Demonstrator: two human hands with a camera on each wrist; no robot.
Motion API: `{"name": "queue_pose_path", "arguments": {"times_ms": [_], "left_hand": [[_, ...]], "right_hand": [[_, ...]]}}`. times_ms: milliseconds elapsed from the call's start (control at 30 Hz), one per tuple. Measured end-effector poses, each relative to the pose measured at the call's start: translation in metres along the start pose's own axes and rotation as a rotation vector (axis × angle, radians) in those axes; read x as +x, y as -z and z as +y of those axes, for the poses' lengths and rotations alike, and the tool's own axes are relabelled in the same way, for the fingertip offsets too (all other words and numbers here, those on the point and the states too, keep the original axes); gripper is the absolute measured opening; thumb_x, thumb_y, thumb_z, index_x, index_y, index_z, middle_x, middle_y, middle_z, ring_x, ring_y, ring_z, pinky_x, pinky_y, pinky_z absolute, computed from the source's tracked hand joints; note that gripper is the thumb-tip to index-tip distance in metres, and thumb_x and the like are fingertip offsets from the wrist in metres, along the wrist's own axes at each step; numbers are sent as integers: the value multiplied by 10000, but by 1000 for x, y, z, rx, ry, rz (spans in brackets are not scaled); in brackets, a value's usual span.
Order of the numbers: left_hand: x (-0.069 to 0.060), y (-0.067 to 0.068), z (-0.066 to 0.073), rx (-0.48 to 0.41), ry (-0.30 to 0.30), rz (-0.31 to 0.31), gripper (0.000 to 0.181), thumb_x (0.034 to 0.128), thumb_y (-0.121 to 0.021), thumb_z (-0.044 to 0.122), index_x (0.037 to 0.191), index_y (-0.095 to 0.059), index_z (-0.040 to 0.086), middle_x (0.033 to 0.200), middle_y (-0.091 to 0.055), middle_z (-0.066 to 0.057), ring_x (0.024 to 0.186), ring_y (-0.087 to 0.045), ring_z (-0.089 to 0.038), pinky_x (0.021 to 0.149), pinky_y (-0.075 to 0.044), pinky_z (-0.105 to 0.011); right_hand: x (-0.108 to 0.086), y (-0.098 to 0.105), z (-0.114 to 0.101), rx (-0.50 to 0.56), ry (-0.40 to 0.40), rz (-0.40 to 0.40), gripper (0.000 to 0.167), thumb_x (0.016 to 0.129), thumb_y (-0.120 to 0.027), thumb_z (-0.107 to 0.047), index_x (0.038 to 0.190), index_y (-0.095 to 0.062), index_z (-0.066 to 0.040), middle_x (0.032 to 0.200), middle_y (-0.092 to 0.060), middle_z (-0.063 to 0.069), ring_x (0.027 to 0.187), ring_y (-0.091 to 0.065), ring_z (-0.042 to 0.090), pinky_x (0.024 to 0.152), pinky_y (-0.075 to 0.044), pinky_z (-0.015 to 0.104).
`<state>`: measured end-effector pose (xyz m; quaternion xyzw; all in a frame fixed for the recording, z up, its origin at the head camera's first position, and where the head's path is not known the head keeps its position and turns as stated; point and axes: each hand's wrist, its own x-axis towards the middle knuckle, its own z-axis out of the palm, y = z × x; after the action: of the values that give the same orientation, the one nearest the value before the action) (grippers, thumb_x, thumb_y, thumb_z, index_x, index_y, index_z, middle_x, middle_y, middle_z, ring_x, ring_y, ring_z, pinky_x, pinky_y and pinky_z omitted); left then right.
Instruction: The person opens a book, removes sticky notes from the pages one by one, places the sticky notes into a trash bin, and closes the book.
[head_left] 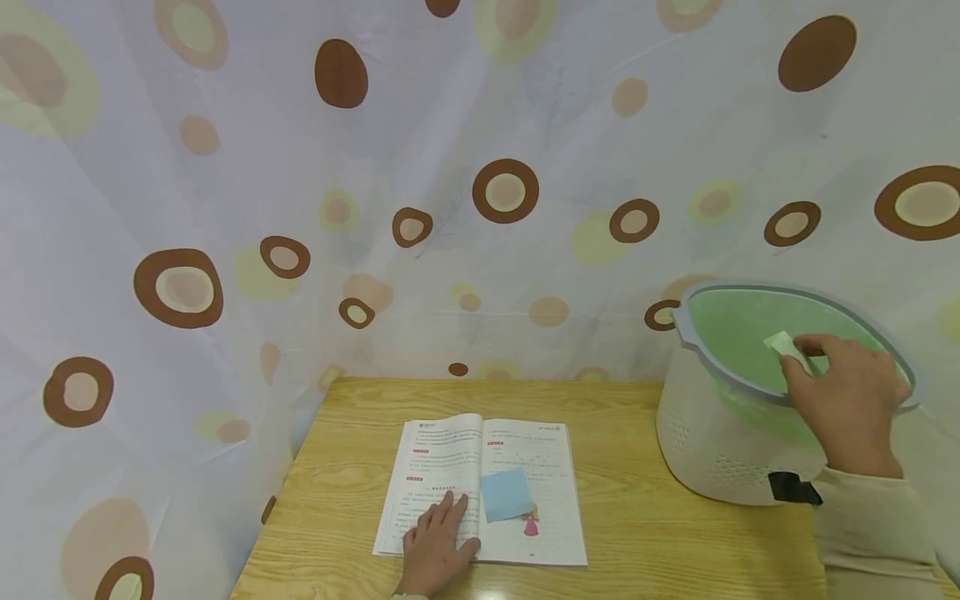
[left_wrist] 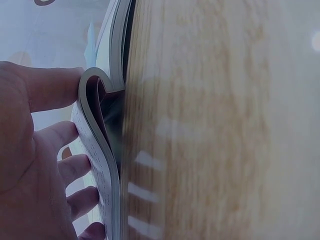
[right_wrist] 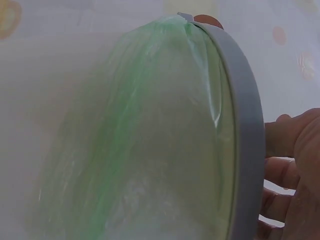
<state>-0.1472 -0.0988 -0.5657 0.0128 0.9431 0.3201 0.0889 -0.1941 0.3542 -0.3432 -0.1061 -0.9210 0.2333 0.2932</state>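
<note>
An open book with printed pages lies on the table. A blue sticky note sits on its right page. My left hand rests on the lower left page with its fingers spread. Over the mouth of a white bin, my right hand pinches a small pale green piece of paper between thumb and fingers. A green plastic bag lines the bin under a grey rim ring. The rim hides the fingertips and the paper in the right wrist view.
The wooden table carries the book in front of me and the bin at the right. A patterned curtain hangs behind and to the left. A small pink-dressed figure shows on the right page below the note.
</note>
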Motion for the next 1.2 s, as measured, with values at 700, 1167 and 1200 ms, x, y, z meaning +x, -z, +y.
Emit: {"name": "queue_pose_path", "arguments": {"times_ms": [700, 1167, 1200], "left_hand": [[2, -1, -1, 23, 0, -2, 663, 866, -637, 378, 1471, -472, 162, 1584, -390, -128, 1409, -355, -456, 1060, -253, -751], [2, -2, -2, 32, 7, -9, 665, 874, -630, 387, 1480, -461, 172, 1591, -378, -122, 1416, -346, -452, 1067, -246, -751], [2, -2, -2, 30, 8, -11, 665, 874, -630, 387, 1480, -461, 171, 1591, -378, -123, 1416, -345, -453, 1067, -245, -751]], "right_hand": [[2, -5, 6, -43, -81, -43, 414, 995, -491, -226, 1289, -574, 53, 1313, -487, 416, 1285, -282, 666, 963, -152, 842], [-17, 1, -18, 44, -51, 11, 380, 984, -514, -232, 1241, -635, 20, 1360, -517, 361, 1295, -312, 628, 936, -178, 802], [-19, 1, -21, 68, -34, 46, 356, 974, -525, -213, 1212, -653, 19, 1337, -539, 355, 1282, -332, 618, 934, -183, 798]]}}
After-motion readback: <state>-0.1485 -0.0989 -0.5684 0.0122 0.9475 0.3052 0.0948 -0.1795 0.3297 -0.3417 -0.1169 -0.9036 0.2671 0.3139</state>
